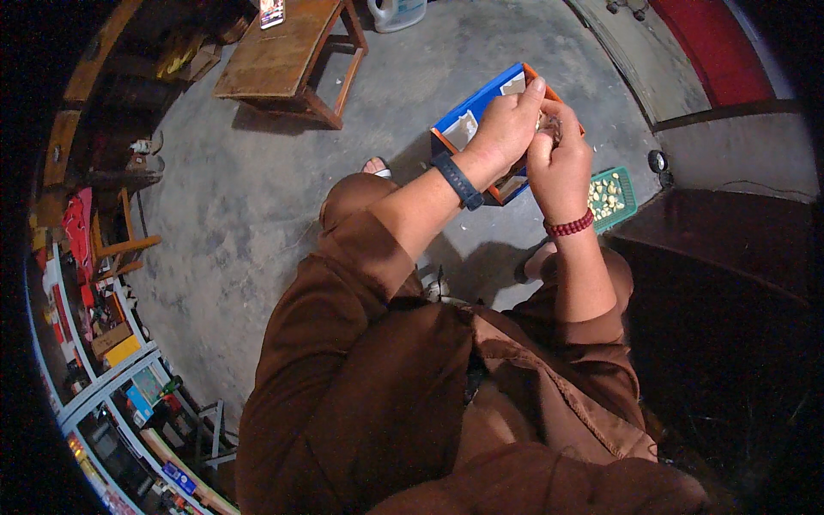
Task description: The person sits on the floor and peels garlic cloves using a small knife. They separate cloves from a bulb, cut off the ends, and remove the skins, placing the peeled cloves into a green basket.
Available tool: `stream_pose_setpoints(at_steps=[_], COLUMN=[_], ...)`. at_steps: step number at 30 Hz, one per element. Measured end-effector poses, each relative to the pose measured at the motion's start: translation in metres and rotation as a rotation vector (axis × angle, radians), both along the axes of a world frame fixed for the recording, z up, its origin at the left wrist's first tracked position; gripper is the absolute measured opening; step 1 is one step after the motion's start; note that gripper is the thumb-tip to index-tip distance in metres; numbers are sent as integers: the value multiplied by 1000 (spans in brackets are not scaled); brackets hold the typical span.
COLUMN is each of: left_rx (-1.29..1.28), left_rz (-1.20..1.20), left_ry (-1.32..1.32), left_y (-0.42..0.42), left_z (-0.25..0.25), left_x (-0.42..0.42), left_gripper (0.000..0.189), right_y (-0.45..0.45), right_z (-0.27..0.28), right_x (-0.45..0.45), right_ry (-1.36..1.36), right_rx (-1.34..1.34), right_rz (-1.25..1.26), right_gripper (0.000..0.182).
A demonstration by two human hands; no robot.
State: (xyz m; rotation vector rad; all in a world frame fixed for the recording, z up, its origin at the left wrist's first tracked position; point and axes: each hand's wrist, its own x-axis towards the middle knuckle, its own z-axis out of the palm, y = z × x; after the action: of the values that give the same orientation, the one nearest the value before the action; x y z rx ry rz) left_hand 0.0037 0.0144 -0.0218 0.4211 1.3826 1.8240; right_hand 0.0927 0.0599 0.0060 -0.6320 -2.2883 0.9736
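Observation:
My left hand (pixel 507 134), with a dark watch strap at the wrist, is over a blue and orange cardboard box (pixel 479 102). My right hand (pixel 561 158) meets it there, a dark red beaded bracelet around its wrist. Between the fingers of both hands is a small papery, brownish piece (pixel 549 125) that looks like garlic; the fingers hide most of it. The hands also cover much of the box's inside. To the right of the box, a green plastic basket (pixel 634 193) on the floor holds several pale peeled cloves (pixel 605 198).
A low wooden table (pixel 277 58) bearing a phone (pixel 271 13) stands ahead to the left. Behind it is a pale plastic jug (pixel 398 14). Shelving with mixed goods (pixel 103 380) lines the left side. A dark wooden surface (pixel 721 238) lies close at right.

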Motion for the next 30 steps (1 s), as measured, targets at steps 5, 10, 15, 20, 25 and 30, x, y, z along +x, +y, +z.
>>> stream_pose_setpoints(at_steps=[5, 10, 15, 20, 25, 30], left_rx=[-22, 97, 22, -1, 23, 6], left_rz=[-1, -43, -163, -169, -108, -77], left_ry=[-76, -65, -113, -206, -319, -335], left_y=[-3, -11, -23, -25, -21, -18], left_z=[-1, 11, 12, 19, 19, 16], left_x=[-2, -2, -11, -14, -12, -8], left_gripper=[40, 38, 35, 27, 23, 21], right_y=[-3, 0, 8, 13, 18, 11], right_z=[2, -3, 2, -1, -2, 0], right_x=[-2, -3, 2, 6, 9, 11], right_ry=[-11, 77, 31, 36, 43, 14], right_rx=[91, 71, -101, -159, -159, -3], right_rz=[18, 62, 86, 59, 40, 149], right_gripper=[30, 33, 31, 20, 14, 12])
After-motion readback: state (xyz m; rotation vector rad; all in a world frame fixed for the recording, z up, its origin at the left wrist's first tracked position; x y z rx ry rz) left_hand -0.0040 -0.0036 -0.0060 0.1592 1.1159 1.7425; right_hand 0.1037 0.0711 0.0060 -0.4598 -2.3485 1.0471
